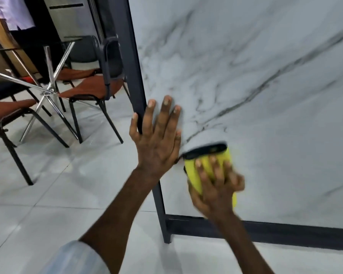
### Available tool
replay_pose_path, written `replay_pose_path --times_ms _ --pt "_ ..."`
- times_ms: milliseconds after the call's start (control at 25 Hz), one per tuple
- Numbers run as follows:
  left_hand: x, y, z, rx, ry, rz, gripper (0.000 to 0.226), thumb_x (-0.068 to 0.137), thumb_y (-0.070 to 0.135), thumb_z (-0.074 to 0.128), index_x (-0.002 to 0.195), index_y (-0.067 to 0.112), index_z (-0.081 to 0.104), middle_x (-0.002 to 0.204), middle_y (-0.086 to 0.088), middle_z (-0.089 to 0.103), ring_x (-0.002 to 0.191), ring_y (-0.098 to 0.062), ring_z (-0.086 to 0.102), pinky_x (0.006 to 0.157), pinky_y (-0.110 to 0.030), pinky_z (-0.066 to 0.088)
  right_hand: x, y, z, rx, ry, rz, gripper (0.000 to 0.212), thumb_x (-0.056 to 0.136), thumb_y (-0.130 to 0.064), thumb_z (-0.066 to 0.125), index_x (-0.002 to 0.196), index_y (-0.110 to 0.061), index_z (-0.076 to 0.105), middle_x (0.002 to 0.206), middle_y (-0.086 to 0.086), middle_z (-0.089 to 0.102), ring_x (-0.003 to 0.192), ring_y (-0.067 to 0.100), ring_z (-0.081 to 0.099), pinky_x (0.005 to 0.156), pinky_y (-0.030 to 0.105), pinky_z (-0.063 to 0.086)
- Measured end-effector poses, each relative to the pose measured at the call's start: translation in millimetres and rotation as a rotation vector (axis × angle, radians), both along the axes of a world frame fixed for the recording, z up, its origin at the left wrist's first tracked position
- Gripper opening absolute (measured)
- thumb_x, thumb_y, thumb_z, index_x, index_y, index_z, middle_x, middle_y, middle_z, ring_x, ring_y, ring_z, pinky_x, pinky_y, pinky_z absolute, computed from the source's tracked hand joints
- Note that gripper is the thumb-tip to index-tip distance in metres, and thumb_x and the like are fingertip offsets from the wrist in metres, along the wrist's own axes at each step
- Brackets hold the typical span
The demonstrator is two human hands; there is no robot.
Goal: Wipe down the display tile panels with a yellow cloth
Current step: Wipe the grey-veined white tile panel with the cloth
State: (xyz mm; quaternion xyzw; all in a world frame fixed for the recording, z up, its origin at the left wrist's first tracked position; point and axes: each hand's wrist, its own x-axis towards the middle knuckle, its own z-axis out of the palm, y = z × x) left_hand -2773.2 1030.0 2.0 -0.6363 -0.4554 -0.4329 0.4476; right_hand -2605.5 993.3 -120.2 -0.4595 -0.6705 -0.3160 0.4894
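From the head camera, my left hand [156, 135] lies flat and wide on the near edge of the marble-look tile panel [265, 86]. Its fingers are straight and spread, and the thumb reaches across the dark metal frame [134, 72], so it is bracing rather than holding anything. My right hand [216, 186] is low on the panel, just above the bottom rail. Its fingers are spread over the bunched yellow cloth [194, 175] and press it against the tile; the hand is blurred, so I can't tell whether the thumb hooks the cloth's edge. A dark trim runs along the top of the cloth. To the left, on the pale floor [57, 184], stand brown-seated chairs [91, 89] and a glass table [18, 80], well apart from the panel. I judge this to be mid-wipe on the lower left corner. The next stroke calls for even pressure, sweeping right or upward over the broad unwiped face, with the left hand steadying the frame.
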Motion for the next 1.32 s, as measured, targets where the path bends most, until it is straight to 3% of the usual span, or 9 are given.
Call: replay_pose_path --times_ms 200,360,520,640,760,880,960,1200,1320 --pt "0.8 -9.9 6.1 -0.061 -0.013 -0.033 0.054 0.107 0.029 0.046 0.159 0.020 0.035 0.167 -0.003 0.029 0.155 -0.030 0.022 0.124 -0.052 0.009 5.6 15.2 189.0 0.186 0.148 -0.117 0.069 0.093 -0.054 0.064 0.154 -0.026 0.049 0.163 0.005 0.041 0.149 0.034 0.035 0.100 0.059 0.033" --pt "-3.8 -32.2 62.3 -0.096 -0.092 -0.217 0.054 0.097 0.033 0.057 0.149 0.021 0.052 0.165 -0.005 0.035 0.145 -0.027 0.034 0.110 -0.054 0.025 7.9 8.4 146.1 0.158 0.013 -0.195 0.074 0.095 -0.053 0.065 0.160 -0.027 0.039 0.170 0.001 0.029 0.153 0.032 0.029 0.099 0.059 0.034" --pt "-6.8 -23.1 192.6 0.011 -0.050 -0.210 0.062 0.098 0.032 0.055 0.156 0.013 0.045 0.166 -0.014 0.034 0.146 -0.028 0.029 0.113 -0.054 0.025 9.4 5.9 123.0 0.062 0.032 -0.175 0.080 0.088 -0.051 0.069 0.158 -0.031 0.036 0.170 -0.003 0.024 0.149 0.034 0.031 0.096 0.059 0.034" --pt "-7.2 -12.5 243.8 -0.016 -0.027 -0.091 0.064 0.101 0.041 0.047 0.160 0.017 0.038 0.171 -0.010 0.025 0.151 -0.029 0.026 0.111 -0.058 0.029 6.5 7.7 206.7 0.132 0.076 -0.146 0.074 0.090 -0.053 0.064 0.157 -0.029 0.042 0.166 0.002 0.034 0.148 0.035 0.034 0.099 0.058 0.033" --pt "-3.7 -7.4 240.6 -0.001 0.002 0.023 0.065 0.107 0.046 0.033 0.165 0.017 0.028 0.173 -0.009 0.021 0.157 -0.028 0.020 0.118 -0.058 0.022 4.7 13.9 337.8 0.214 0.070 -0.131 0.075 0.091 -0.057 0.059 0.158 -0.028 0.043 0.166 0.005 0.036 0.150 0.033 0.031 0.101 0.054 0.030" --pt "-4.2 -2.1 235.1 0.031 -0.009 -0.004 0.064 0.107 0.043 0.035 0.164 0.015 0.029 0.172 -0.009 0.022 0.159 -0.030 0.020 0.119 -0.058 0.019 -2.3 18.6 432.3 0.249 0.034 -0.147 0.076 0.091 -0.059 0.054 0.160 -0.029 0.040 0.168 0.002 0.033 0.153 0.031 0.028 0.098 0.052 0.031" --pt "-4.5 1.5 235.4 0.054 0.002 -0.015 0.064 0.107 0.041 0.037 0.164 0.013 0.030 0.172 -0.009 0.022 0.159 -0.030 0.020 0.119 -0.060 0.019 -3.7 20.6 446.2 0.265 0.031 -0.187 0.074 0.094 -0.057 0.049 0.161 -0.028 0.038 0.169 0.002 0.031 0.155 0.031 0.028 0.099 0.053 0.032" --pt "-0.8 -6.2 239.6 0.031 -0.040 -0.043 0.066 0.100 0.039 0.047 0.159 0.013 0.040 0.171 -0.009 0.025 0.156 -0.029 0.024 0.117 -0.058 0.021 -1.5 22.5 386.6 0.260 -0.069 -0.221 0.071 0.095 -0.053 0.051 0.161 -0.030 0.038 0.170 0.000 0.030 0.156 0.027 0.027 0.102 0.060 0.031" --pt "4.0 -14.6 260.6 0.041 0.039 -0.114 0.070 0.097 0.045 0.048 0.160 0.015 0.039 0.172 -0.008 0.021 0.156 -0.028 0.024 0.116 -0.056 0.021 6.4 27.5 452.8 0.282 -0.099 -0.150 0.075 0.091 -0.055 0.051 0.161 -0.032 0.038 0.170 0.000 0.031 0.155 0.023 0.023 0.106 0.058 0.025"
